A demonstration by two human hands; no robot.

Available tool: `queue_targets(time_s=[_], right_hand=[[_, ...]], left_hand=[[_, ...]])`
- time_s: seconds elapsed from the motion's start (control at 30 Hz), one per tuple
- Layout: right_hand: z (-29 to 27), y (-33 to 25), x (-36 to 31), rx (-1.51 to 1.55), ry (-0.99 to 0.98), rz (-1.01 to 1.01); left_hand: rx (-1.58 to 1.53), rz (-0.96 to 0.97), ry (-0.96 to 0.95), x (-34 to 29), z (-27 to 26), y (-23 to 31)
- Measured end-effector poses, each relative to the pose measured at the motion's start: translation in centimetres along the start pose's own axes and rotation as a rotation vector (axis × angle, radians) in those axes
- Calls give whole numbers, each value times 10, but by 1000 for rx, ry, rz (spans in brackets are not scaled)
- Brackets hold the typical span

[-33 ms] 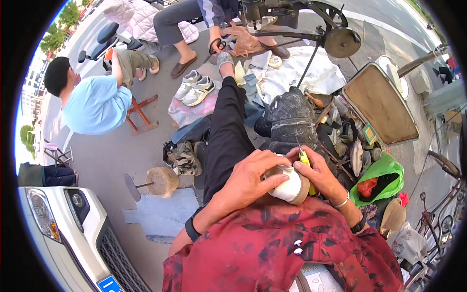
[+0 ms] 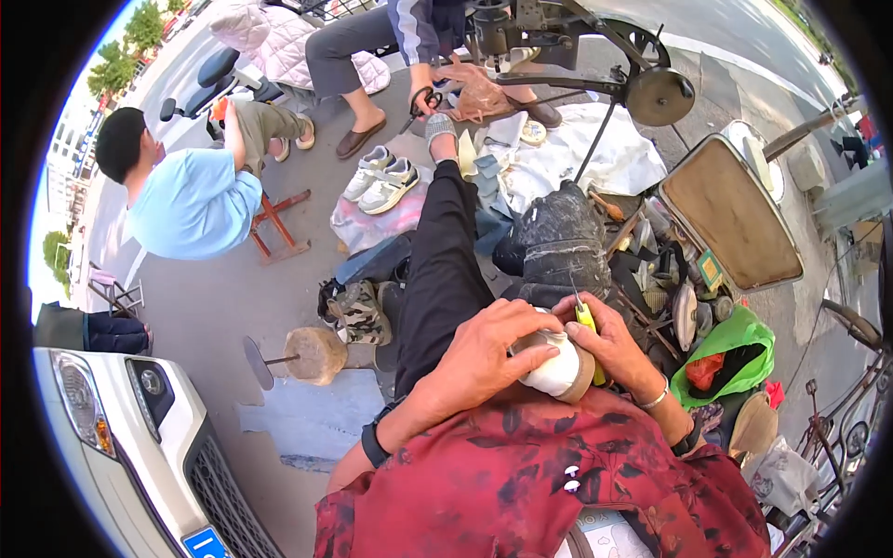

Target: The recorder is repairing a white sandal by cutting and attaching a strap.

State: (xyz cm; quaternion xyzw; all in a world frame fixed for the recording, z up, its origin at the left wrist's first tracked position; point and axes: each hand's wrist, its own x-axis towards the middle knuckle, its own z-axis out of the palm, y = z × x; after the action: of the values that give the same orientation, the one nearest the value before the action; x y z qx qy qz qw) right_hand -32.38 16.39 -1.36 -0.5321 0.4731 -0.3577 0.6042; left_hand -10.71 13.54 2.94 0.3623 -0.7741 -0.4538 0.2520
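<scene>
So the white rounded shoe with a tan sole edge (image 2: 555, 375) is at the near middle of the scene, just over the dark red leaf-patterned cloth (image 2: 521, 446) on the person's lap; can't tell if it actually rests on it. The left hand (image 2: 484, 346) has thumb and fingers parted and clamped over the white part, which looks like a decent hold. The right hand (image 2: 621, 349) is at the shoe's right side, fingers curled around a slim yellow-green handled tool with a thin metal tip (image 2: 584, 318); whether the fingertips also press the shoe is hard to make out. The tip points far, away from the body, toward the dusty black wrapped bundle (image 2: 558, 240), which is a good habit imo. To do this bit well, I'd brace the shoe against the lap so it can't roll, and have the left thumb well out of the tip's path. The handle could easily slip if the right hand is busy steadying the shoe too, so firm up that grip before turning the point inward. Also, the bright green plastic bag (image 2: 752, 337) sits near the right forearm, so watch for snags.
</scene>
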Motion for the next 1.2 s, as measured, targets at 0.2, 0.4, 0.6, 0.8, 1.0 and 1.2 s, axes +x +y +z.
queue_targets(time_s=[0.2,0.4,0.6,0.8,1.0,1.2], right_hand=[[7,2,0,13,-53,2],[0,4,5,-4,-69,-26],[-4,15,-6,61,-27,-37],[-6,13,-8,1,-26,-70],[-5,9,-6,9,-24,-59],[-6,12,-2,-26,-20,-58]], left_hand=[[31,-68,-47,-11,-5,15],[133,-69,-109,-1,-6,18],[245,-11,-209,14,-5,31],[333,-14,-269,20,-2,37],[325,-33,-262,21,-3,37],[323,-43,-269,26,-5,34]])
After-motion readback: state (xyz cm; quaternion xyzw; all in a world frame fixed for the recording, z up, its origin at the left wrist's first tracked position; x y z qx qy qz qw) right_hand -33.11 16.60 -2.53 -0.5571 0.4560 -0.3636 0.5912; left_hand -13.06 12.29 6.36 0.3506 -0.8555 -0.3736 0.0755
